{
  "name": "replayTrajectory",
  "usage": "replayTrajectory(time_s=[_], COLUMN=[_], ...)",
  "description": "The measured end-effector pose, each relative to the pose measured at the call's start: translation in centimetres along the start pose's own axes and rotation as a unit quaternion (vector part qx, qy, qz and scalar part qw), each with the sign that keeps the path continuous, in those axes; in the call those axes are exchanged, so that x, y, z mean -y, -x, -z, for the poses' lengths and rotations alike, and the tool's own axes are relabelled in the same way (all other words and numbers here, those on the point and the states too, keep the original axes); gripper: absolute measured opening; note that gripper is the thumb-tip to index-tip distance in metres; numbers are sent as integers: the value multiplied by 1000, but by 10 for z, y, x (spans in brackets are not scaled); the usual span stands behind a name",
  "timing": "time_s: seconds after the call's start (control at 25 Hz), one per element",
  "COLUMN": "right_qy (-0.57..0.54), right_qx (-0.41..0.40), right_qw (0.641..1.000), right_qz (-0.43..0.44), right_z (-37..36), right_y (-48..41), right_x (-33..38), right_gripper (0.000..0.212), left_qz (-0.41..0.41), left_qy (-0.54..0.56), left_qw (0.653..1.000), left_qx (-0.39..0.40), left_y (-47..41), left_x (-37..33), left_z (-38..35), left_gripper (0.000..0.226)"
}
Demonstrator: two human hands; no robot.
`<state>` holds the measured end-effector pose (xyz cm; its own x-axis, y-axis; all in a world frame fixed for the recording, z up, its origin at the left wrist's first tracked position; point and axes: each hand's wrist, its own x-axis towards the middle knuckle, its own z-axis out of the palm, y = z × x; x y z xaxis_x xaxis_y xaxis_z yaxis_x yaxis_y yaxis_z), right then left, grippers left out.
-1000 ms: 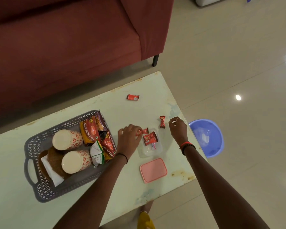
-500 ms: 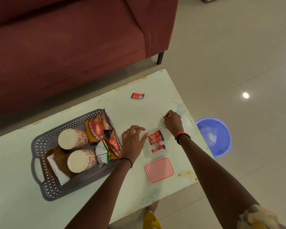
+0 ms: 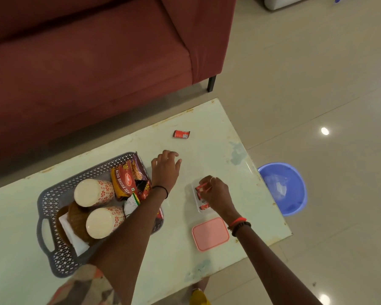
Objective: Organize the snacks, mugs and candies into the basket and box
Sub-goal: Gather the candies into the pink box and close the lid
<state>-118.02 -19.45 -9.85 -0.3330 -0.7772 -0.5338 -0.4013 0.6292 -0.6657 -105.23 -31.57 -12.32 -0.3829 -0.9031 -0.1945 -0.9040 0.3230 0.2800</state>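
Note:
A small clear box (image 3: 201, 212) on the pale table (image 3: 213, 150) holds a few red candies (image 3: 204, 207). My right hand (image 3: 217, 193) hovers over the box and pinches another red candy (image 3: 201, 187) at its top edge. The box's pink lid (image 3: 210, 234) lies just in front. One red candy (image 3: 181, 134) lies alone further back. My left hand (image 3: 166, 167) is open with fingers spread, a little short of that candy. The grey basket (image 3: 47, 208) at left holds two patterned mugs (image 3: 94, 191) (image 3: 105, 221) on their sides and snack packets (image 3: 129, 179).
A dark red sofa (image 3: 86, 62) stands behind the table. A blue basin (image 3: 282, 188) sits on the tiled floor off the table's right edge. Brown coasters and a white napkin (image 3: 75, 219) lie in the basket under the mugs.
My right hand picked up the candy to the right of the box and brought it over the box. My left hand left the box and moved back toward the lone candy.

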Motion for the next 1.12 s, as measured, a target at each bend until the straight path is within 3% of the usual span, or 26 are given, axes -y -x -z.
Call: replayTrajectory(time_s=[0.24,0.52,0.64,0.96,1.12], right_qy=[-26,-9,-5,-21,-28], right_qx=[-11,-9,0,-6,-8], right_qw=[999,1000,1000,1000,999], right_qz=[-18,8,8,-3,-17], right_z=[-3,3,4,4,5], right_y=[-4,-17,-21,-24,-20], right_x=[-5,-8,-5,-8,-3], right_gripper=[17,19,20,24,23], left_qz=[-53,-104,-109,-92,-60], left_qy=[-100,-135,-160,-151,-76], left_qw=[994,985,981,984,995], left_qx=[0,10,8,-8,3], left_y=[-39,-91,-101,-107,-91], left_x=[5,-4,-7,-7,-8], left_z=[-10,-17,-25,-24,-12], left_gripper=[32,47,40,32,38])
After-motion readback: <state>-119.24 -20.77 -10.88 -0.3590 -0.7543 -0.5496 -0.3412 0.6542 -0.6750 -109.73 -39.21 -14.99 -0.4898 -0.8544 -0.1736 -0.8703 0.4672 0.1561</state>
